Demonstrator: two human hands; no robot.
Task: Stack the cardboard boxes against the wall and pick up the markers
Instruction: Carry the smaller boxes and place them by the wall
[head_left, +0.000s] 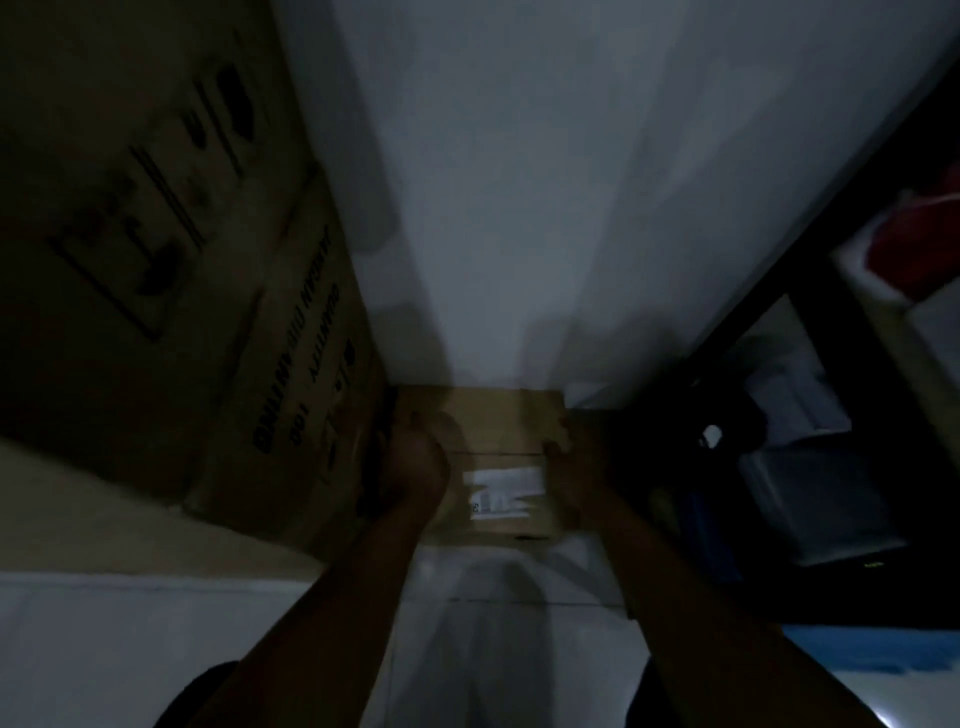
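A small cardboard box (498, 426) with a white label on top sits low at the foot of the white wall (545, 182). My left hand (415, 462) grips its left side and my right hand (576, 467) grips its right side. To the left stands a large cardboard box (156, 249) with black print, against the same wall and close beside the small box. The scene is dim and blurred. No markers are visible.
A dark shelf frame (810, 270) runs along the right, with a red object (924, 244) and pale containers (810, 493) on it. Something blue (883, 649) lies at the lower right. White floor tiles (104, 649) spread below.
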